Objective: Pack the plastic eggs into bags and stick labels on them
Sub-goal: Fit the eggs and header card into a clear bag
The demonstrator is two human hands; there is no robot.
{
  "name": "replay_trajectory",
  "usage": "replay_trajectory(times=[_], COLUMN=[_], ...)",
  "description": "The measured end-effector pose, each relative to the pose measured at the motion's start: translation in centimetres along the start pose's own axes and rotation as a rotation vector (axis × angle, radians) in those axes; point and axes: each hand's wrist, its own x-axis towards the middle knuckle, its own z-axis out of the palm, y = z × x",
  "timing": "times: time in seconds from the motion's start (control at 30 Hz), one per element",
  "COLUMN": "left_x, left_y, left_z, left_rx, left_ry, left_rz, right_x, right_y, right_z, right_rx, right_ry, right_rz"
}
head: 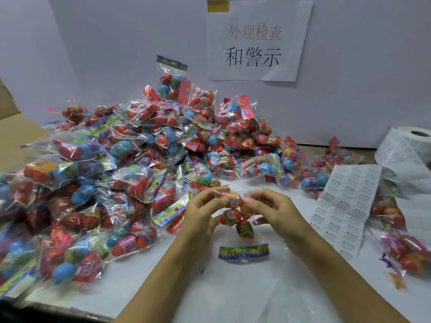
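1. While both forearms reach in from the worktop's near edge, the left hand [202,207] and right hand [272,207] meet over the middle of the white worktop [144,290], fingers pinched on one clear bag of eggs [235,214].
2. That bag is thin, glossy, crinkled film; round-ended orange and red plastic eggs show through it, one with a small printed sticker.
3. Its multicoloured card header [243,251] hangs lowest, towards the near edge, so the bag is held upside down.
4. Thumbs and forefingers of both hands grip the top egg through the film; the other right fingers are spread loosely.
5. A big heap of filled bags [130,159] covers the left half and far middle of the worktop, shiny and wrinkled, with red, blue, purple and pink eggs inside.
6. A smaller cluster of bags [403,248] lies at the right edge.
7. A flat strip of white warning labels [345,210], in a grid of small rectangles, runs from near the right hand to a label roll [405,148] at the far right corner.
8. A paper sign [256,40] with printed characters is taped to the pale back wall.
9. A brown cardboard flap [14,134] shows at the far left.
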Motion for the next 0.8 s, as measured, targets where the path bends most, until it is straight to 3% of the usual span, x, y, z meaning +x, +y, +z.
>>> replay_trajectory(times=[0.4, 0.8], left_x=[-0.35, -0.54], left_y=[0.02, -0.16], left_z=[0.34, 0.42], left_rx=[0.101, 0.105], left_ry=[-0.029, 0.093], left_rz=[-0.023, -0.006], right_x=[0.0, -0.22], right_y=[-0.19, -0.52], right_z=[-0.03, 0.64], right_rx=[0.193, 0.138], right_ry=[-0.001, 0.048], right_rz=[0.043, -0.002])
